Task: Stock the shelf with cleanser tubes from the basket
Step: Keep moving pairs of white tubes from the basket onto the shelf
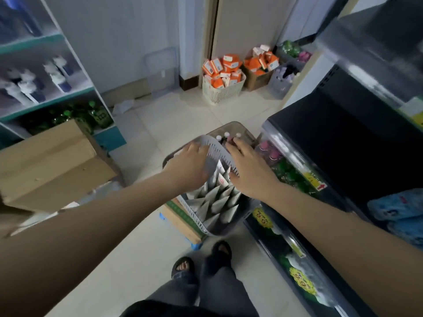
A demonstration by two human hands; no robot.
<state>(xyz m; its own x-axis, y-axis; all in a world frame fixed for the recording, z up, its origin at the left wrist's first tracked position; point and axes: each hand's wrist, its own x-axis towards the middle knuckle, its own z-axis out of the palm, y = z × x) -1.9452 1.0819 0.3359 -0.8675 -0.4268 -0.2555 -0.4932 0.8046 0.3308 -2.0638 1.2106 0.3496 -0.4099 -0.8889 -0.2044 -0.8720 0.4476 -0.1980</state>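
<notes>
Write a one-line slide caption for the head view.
Left hand and right hand meet at a grey basket packed with white cleanser tubes.
</notes>
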